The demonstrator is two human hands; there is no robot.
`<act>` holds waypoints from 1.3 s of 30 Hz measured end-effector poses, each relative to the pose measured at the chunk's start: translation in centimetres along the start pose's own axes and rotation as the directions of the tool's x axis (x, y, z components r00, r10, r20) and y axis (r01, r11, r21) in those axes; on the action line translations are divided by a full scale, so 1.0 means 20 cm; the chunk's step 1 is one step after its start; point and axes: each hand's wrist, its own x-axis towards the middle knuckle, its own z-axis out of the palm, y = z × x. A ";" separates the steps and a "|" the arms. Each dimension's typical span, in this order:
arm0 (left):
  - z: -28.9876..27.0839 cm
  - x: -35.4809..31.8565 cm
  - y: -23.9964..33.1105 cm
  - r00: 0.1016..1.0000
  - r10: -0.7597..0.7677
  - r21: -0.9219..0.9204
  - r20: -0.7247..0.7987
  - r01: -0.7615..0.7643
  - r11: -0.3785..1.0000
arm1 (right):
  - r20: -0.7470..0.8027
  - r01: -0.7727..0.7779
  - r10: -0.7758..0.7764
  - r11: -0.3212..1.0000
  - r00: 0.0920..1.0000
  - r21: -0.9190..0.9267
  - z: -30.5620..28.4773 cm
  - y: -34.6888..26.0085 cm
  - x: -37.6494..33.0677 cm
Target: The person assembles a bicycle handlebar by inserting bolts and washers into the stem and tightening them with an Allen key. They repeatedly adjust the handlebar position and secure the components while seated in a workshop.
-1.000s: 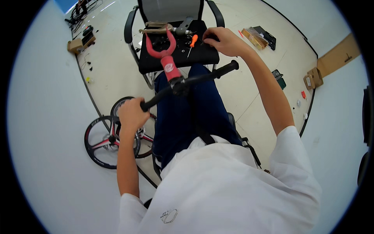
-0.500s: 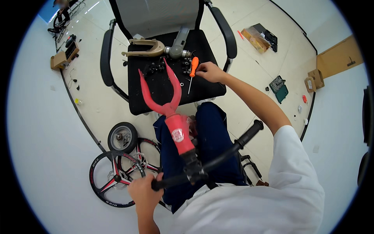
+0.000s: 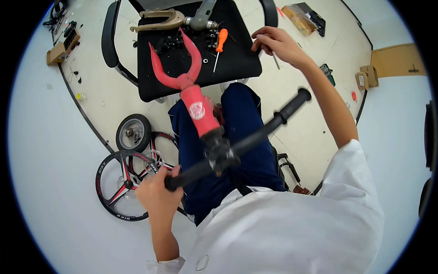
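My left hand (image 3: 159,194) is wrapped round the left end of a black handlebar (image 3: 260,139). The bar is joined to a red bicycle fork (image 3: 197,109) that lies over my lap, its two prongs resting on or over the chair seat. My right hand (image 3: 277,44) is closed in a pinch beyond the seat's right edge. From its fingers a thin metal rod (image 3: 276,62) points down; its exact kind is hidden. On the seat, an orange-handled screwdriver (image 3: 221,40) lies to the left of that hand, beside small dark parts (image 3: 170,44) and a ring-shaped washer (image 3: 205,60).
The black office chair (image 3: 237,66) stands before me, with a tan fork (image 3: 159,20) and a grey tube-shaped part (image 3: 203,17) at the back of its seat. Spoked wheels (image 3: 129,185) and a small tyred wheel (image 3: 133,132) are at left. An open box (image 3: 299,19) lies far right.
My right hand has risen away from the screwdriver to the right, and a thin metal rod now shows in it. The view has shifted, so the chair sits higher. My left hand keeps its grip.
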 end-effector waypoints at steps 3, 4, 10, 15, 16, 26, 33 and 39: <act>0.03 0.02 0.05 0.999 -0.030 -0.004 -0.035 0.030 1.000 | -0.122 0.097 -0.103 0.994 0.987 -0.055 -0.06 -0.26 -0.33; 0.04 0.02 0.07 0.998 -0.045 0.004 -0.045 0.045 0.999 | -0.115 0.136 -0.143 0.989 0.983 -0.060 -0.06 -0.34 -0.43; -0.02 0.02 0.10 0.999 0.008 0.020 -0.037 -0.007 1.000 | -0.080 0.218 -0.226 0.971 0.971 -0.099 0.12 -0.68 -0.85; -0.06 -0.01 0.09 0.997 0.071 0.086 -0.044 -0.067 0.994 | 0.127 0.410 -0.390 0.863 0.912 -0.294 0.43 -0.77 -0.96; -0.06 -0.02 0.08 0.995 0.082 0.090 -0.058 -0.076 0.993 | 0.121 0.453 -0.437 0.854 0.891 -0.257 0.47 -0.77 -0.95; -0.06 -0.04 0.06 0.997 0.056 0.063 -0.045 -0.053 0.997 | 0.158 0.525 -0.505 0.770 0.849 -0.361 0.59 -0.73 -0.89; -0.04 -0.02 0.06 1.000 -0.002 -0.011 -0.024 0.002 1.000 | 0.191 0.612 -0.594 0.672 0.782 -0.417 0.58 -0.71 -0.88; -0.05 -0.01 0.06 0.999 0.008 0.010 -0.031 -0.008 1.000 | 0.387 0.595 -0.454 0.568 0.803 -0.568 0.53 -0.84 -0.85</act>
